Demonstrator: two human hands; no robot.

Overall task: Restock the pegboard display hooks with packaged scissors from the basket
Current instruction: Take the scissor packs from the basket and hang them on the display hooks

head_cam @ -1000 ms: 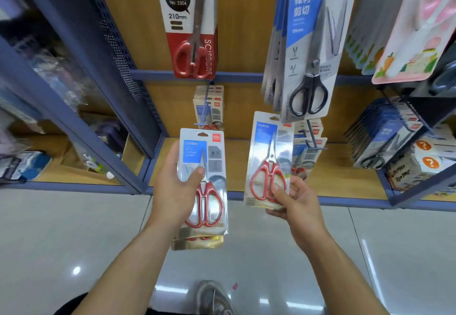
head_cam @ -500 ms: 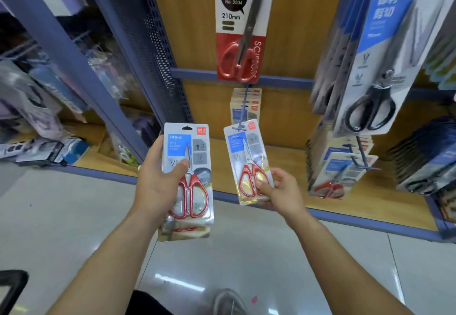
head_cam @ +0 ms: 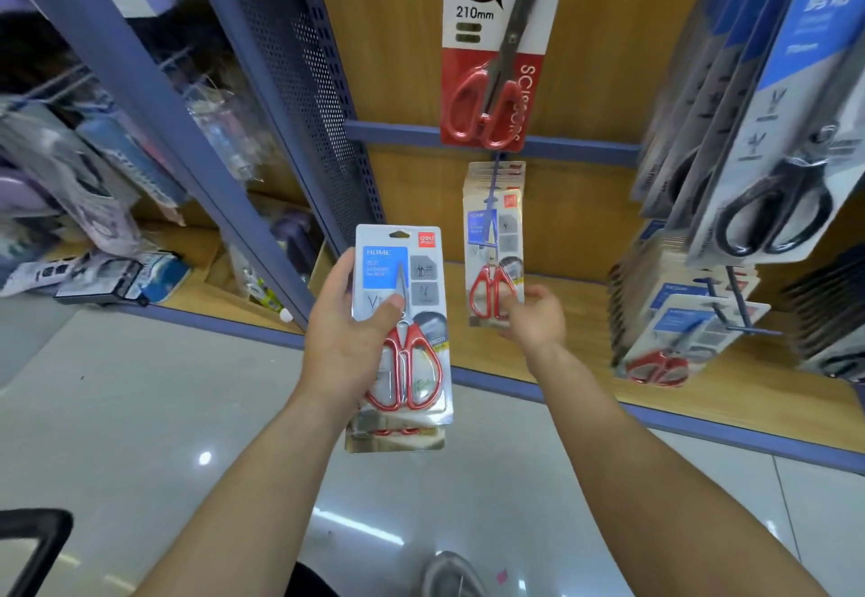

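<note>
one scissors pack (head_cam: 492,245) rises from right grip (head_cam: 533,320) to hook (head_cam: 494,182).

stack of clear blister packs of red-handled scissors (head_cam: 402,325), blue labels: upright, held in left grip (head_cam: 346,339) | single matching pack (head_cam: 494,268): upright, bottom pinched by right grip (head_cam: 533,315), top at blue wire hook (head_cam: 491,196), before hung packs (head_cam: 473,184)

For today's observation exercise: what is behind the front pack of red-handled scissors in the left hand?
Another clear plastic pack of red-handled scissors peeks out below it; its upper part and any further packs are covered.
</note>
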